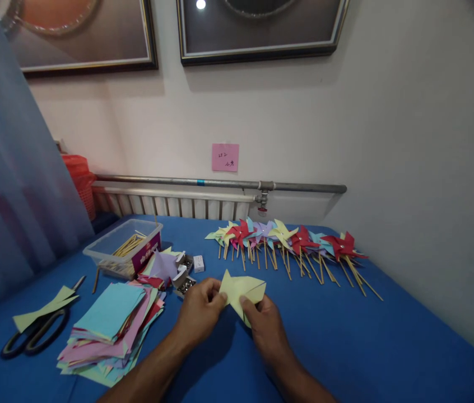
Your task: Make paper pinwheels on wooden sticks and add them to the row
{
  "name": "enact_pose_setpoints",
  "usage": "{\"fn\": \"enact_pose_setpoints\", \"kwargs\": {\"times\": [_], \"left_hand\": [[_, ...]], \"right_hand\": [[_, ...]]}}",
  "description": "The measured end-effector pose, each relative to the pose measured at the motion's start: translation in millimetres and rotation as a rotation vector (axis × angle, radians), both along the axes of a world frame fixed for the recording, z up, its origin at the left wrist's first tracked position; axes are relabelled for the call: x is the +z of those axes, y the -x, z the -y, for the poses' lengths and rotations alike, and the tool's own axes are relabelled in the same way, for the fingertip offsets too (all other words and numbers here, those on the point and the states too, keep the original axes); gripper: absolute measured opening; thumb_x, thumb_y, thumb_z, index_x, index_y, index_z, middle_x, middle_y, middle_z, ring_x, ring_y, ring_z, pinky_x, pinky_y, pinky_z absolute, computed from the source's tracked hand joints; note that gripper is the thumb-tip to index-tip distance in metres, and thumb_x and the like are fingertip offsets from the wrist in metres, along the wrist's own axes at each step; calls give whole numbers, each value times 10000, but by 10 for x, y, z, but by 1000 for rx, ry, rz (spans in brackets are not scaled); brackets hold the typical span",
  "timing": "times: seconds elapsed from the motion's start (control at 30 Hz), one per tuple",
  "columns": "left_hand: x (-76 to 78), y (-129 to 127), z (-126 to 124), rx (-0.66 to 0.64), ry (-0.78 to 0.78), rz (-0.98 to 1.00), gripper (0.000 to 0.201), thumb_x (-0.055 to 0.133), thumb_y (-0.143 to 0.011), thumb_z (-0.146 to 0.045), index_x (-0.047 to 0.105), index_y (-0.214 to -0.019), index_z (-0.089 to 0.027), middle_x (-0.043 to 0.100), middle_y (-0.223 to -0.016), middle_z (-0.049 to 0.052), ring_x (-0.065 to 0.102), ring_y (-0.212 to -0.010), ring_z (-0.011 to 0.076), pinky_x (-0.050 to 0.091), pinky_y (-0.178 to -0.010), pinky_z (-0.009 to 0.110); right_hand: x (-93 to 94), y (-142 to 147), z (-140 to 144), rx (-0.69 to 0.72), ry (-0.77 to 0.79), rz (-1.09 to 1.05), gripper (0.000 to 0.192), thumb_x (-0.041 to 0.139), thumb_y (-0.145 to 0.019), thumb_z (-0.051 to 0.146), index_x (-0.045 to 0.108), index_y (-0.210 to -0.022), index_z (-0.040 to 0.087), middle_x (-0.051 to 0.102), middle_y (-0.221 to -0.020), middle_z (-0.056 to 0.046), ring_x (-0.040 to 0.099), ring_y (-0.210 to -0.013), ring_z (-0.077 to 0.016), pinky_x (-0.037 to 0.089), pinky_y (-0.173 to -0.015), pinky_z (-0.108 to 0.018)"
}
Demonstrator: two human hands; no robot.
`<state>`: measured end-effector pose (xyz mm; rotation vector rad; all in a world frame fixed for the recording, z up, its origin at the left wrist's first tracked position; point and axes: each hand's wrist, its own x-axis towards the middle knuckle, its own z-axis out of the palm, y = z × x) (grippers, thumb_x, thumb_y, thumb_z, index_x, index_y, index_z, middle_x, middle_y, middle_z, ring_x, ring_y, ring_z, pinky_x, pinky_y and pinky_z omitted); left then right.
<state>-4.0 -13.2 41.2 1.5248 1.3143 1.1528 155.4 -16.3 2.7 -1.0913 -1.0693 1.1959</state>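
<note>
Head cam: left hand [198, 309] and right hand [267, 326] each closed in a pinch on yellow paper [237, 289] above blue table [358, 341]; pinwheels [282, 233] along its far edge.

Folded pale-yellow paper piece [238, 287] with a smooth matt face, stacked pastel paper sheets [108, 308] equally matt, clear rectangular plastic box [106, 263] faintly glossy, slim tan wooden sticks [130, 245], blue tabletop [367, 347] like matt cloth to me, dull grey cylindrical metal pipe [228, 183], smooth off-white wall [296, 117]
</note>
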Motion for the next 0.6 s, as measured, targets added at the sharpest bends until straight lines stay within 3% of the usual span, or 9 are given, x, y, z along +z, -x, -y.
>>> {"fn": "enact_pose_setpoints", "kwargs": {"times": [0.3, 0.47, 0.6], "left_hand": [[-6, -13, -16, -20, 95, 72, 149, 660, -775, -334, 646, -711, -200, 597, -582, -27, 479, -518, 130, 320, -517, 243], [-43, 34, -49, -25, 16, 95, 221, 688, -787, -398, 691, -750, -180, 617, -636, -24, 513, -574, 133, 360, -554, 241], [-38, 36, -48, 76, -94, 73, 202, 665, -790, -375, 709, -744, -183, 640, -670, -12, 550, -625, 149, 410, -596, 254]], "right_hand": [[-53, -21, -28, -6, -9, 40, 521, 756, -776, 583, 772, -1093, 169, 835, -971, -113, 775, -960, -340, 607, -858, -416], [-66, -22, -24, 9, -8, 76, 517, 750, -764, 587, 784, -1064, 168, 836, -965, -103, 771, -910, -312, 613, -808, -384], [-55, -9, -4, 24, 0, 93, 466, 744, -771, 539, 792, -1038, 161, 837, -955, -112, 773, -888, -316, 609, -787, -384]]}}
